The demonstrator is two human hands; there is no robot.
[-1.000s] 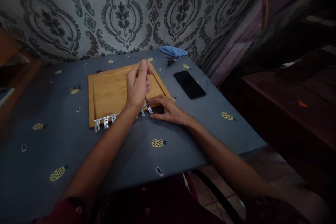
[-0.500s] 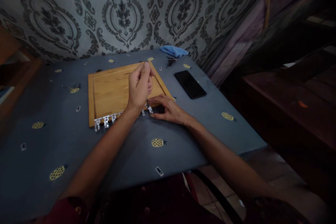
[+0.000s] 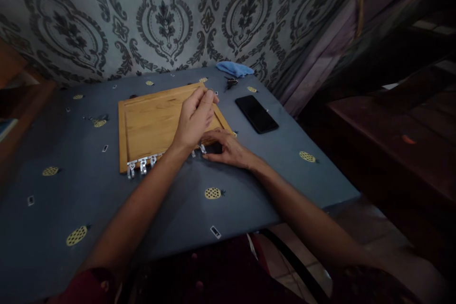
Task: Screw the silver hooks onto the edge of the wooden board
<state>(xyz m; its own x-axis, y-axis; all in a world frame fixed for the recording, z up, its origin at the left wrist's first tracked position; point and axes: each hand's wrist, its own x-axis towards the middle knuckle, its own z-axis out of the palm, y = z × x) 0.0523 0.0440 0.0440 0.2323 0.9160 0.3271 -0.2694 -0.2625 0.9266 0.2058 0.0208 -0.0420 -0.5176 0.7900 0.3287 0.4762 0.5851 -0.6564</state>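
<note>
A yellowish wooden board (image 3: 153, 123) with a raised frame lies on the table. Along its near edge runs a metal hook rail (image 3: 143, 162) with several silver hooks; my left forearm covers its middle. My left hand (image 3: 195, 116) is a closed fist above the board's right part, thumb on top. What it grips is hidden inside the fingers. At the rail's right end, my right hand (image 3: 228, 148) rests low, fingers on the board's edge and thumb below, with the last hook (image 3: 203, 148) between the fingertips.
A black phone (image 3: 256, 114) lies right of the board. Behind it are a small dark object like keys (image 3: 231, 82) and a blue cloth (image 3: 235, 69). A patterned cloth covers the table (image 3: 171, 218); a patterned wall hanging (image 3: 164, 19) stands behind.
My left fist has shifted slightly right and tipped over toward the right. My right hand stays at the rail's end, and the board lies as before.
</note>
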